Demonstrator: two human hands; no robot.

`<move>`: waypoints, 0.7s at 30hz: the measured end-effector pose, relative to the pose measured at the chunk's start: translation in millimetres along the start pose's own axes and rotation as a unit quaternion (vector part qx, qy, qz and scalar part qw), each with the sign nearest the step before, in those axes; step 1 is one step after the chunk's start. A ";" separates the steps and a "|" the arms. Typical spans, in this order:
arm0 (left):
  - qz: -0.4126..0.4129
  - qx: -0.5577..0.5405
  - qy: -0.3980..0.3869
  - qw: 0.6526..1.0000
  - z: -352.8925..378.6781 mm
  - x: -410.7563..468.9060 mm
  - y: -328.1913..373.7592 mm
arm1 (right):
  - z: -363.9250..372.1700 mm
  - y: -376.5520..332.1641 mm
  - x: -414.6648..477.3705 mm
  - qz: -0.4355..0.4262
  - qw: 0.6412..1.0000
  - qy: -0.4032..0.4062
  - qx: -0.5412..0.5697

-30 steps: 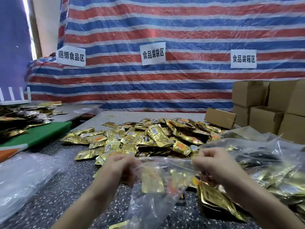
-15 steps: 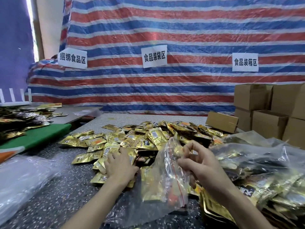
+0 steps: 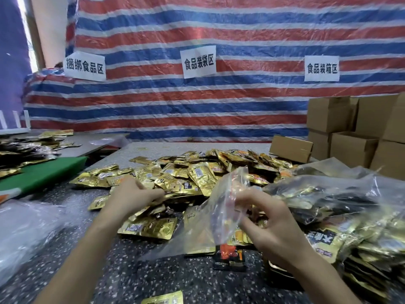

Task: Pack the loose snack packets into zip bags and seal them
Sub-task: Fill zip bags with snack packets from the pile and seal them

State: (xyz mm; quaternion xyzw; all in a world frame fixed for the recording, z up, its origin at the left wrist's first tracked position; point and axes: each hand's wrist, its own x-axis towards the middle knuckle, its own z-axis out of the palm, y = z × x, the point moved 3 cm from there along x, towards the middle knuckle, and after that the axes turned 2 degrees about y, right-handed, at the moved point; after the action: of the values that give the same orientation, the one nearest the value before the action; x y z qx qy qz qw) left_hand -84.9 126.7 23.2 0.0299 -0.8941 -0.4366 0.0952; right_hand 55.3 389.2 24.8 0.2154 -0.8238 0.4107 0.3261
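While pinching the clear zip bag [image 3: 221, 218] by its upper part with the right grip [image 3: 271, 227], reaching the left grip [image 3: 133, 198] into the loose snack packets [image 3: 197, 174].

Nearest: stray gold packet [image 3: 163, 299] on the speckled bench [image 3: 131, 281]; black-and-orange packet [image 3: 230, 256] just below the bag.

Bag tilted, mouth end up, looks unsealed, a few packets in the bottom. Right grip: thumb and fingers closed on the film. Left grip: fingers down among gold packets at the pile's near edge, seemingly closing on one; firm hold or not, cannot tell.

Key relation: pile ahead-left of the bag, left grip already on it, bag mouth to that grip's right. Next move probably a short carry rightward into the mouth. Packets flat, long axes in all directions.

Right: filled clear bags [image 3: 328, 194] heaped. Left: empty plastic bags [image 3: 24, 227], green board [image 3: 41, 174]. Farther back: cardboard boxes [image 3: 350, 139], then striped tarp [image 3: 197, 106] with paper signs [image 3: 199, 61].
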 end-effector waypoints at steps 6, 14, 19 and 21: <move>0.112 -0.072 0.070 0.989 -30.8 -16.0 22.0 | -4.0 -6.3 2.2 -0.069 0.968 0.156 -0.186; 0.329 -0.227 -0.100 0.911 -40.5 -77.6 71.0 | 8.5 0.0 0.7 -0.067 0.980 0.035 -0.184; 0.441 -0.106 -0.137 0.881 -34.1 -112.9 91.5 | 11.1 2.5 -2.0 -0.060 0.981 0.013 -0.184; 0.477 0.001 -0.103 0.873 -32.9 -118.7 95.2 | 11.8 1.7 -2.1 -0.054 0.983 0.014 -0.174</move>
State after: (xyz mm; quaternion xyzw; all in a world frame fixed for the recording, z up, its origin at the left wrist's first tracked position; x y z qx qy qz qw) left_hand 40.7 176.1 100.7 -0.4456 -0.8049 -0.3377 0.1989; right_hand 51.5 380.7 17.1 0.1934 -0.8652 0.2457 0.3920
